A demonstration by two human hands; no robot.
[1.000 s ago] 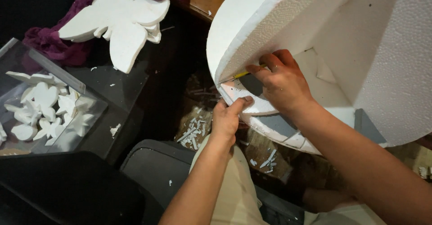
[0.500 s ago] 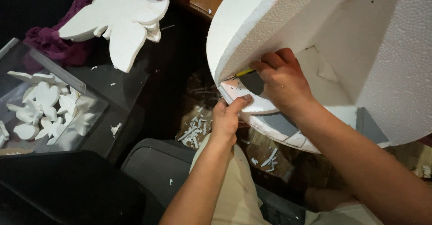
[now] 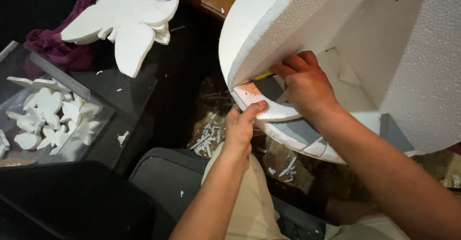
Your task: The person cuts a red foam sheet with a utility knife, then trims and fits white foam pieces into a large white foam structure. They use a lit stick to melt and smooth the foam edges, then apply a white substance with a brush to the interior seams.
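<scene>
Dark tabletop lies left of both hands, carrying stacked white foam cutouts and a clear tray of small foam shapes. Left hand pinches the curved foam strip from below. Right hand, just above, grips a yellow-handled tool against the big white foam block.

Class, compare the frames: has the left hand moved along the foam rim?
No. The left hand stays pinching the curved foam strip beneath the big foam block.
</scene>
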